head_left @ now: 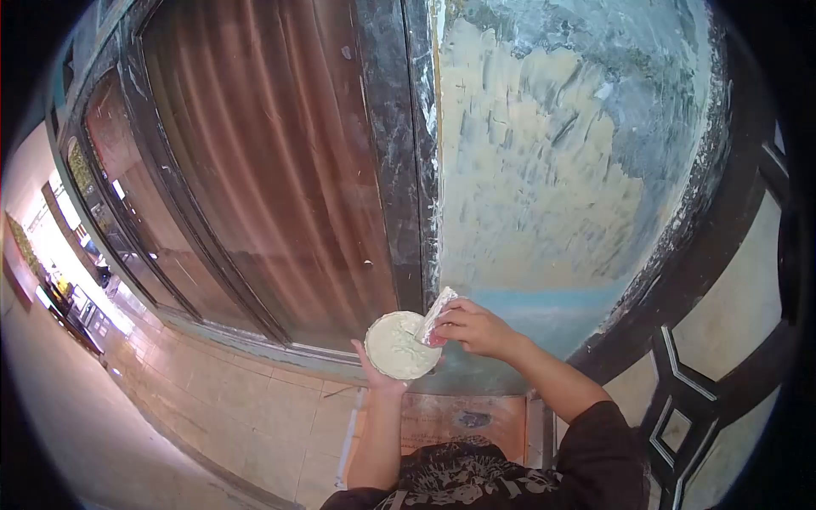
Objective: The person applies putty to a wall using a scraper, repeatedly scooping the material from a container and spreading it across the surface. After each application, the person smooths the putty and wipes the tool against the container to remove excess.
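My left hand [380, 376] holds a round bowl [371, 360] from below, its thumb along the left side. Pale, creamy putty [393, 344] fills the bowl, its surface marked and uneven. Closed around a scraper [439, 308] smeared with white putty, my right hand [478, 328] is at the bowl's right side. The scraper's lower edge meets the putty near the rim; a reddish part shows under my fingers. Ahead stands a blue-grey wall [650, 136] with a broad, streaky cream coat [527, 183] over its middle.
Left of the wall is a dark window frame [399, 153] with a reddish-brown curtain [263, 161] behind glass. A dark door with pale panels [722, 297] curves along the right. Below me lies a stained brown board [463, 425] on the tiled floor [263, 416].
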`<state>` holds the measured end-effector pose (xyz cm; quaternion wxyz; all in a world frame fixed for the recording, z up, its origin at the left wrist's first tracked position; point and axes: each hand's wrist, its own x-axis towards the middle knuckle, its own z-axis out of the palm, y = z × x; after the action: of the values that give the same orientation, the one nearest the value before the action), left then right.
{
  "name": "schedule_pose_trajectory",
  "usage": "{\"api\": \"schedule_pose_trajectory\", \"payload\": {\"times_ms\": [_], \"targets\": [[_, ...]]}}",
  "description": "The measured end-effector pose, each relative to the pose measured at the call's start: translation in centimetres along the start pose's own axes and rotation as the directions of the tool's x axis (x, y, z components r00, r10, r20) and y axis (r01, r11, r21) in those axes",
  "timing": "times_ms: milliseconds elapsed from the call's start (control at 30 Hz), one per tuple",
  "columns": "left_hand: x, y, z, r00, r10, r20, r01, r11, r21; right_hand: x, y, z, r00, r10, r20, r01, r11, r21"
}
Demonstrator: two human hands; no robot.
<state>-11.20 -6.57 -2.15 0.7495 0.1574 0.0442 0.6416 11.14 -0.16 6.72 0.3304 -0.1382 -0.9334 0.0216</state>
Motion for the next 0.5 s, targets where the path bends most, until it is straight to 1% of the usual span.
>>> {"api": "schedule_pose_trajectory", "payload": {"times_ms": [67,200,267,367,433,500], "targets": [[0.0,-0.1,0.1,1.0,-0.004,-0.015,0.004,1.0,-0.022,-0.1,0.0,0.3,1.0,-0.005,0.013,0.005,1.0,-0.004],[0.0,-0.3,-0.1,1.0,0.004,-0.007,-0.004,1.0,-0.03,-0.3,0.1,1.0,1.0,0.001,-0.013,-0.001,1.0,0.006],[-0.2,-0.4,-0.1,0.999,0.019,-0.038,-0.019,1.0,0.005,-0.3,-0.1,1.1,1.0,0.011,-0.021,-0.011,1.0,0.018],[-0.2,-0.5,-0.3,0.999,0.019,-0.029,-0.018,1.0,0.014,-0.5,-0.3,1.1,0.999,0.041,-0.018,-0.041,0.999,0.003],[-0.3,-0.5,-0.3,0.999,0.012,-0.034,-0.011,1.0,0.007,-0.7,-0.3,1.3,0.997,0.059,-0.05,-0.057,0.998,0.038],[-0.2,-0.7,-0.5,0.999,0.001,-0.039,-0.001,1.0,0.001,-0.9,-0.5,1.5,0.996,0.056,-0.068,-0.054,0.998,0.031]]}}
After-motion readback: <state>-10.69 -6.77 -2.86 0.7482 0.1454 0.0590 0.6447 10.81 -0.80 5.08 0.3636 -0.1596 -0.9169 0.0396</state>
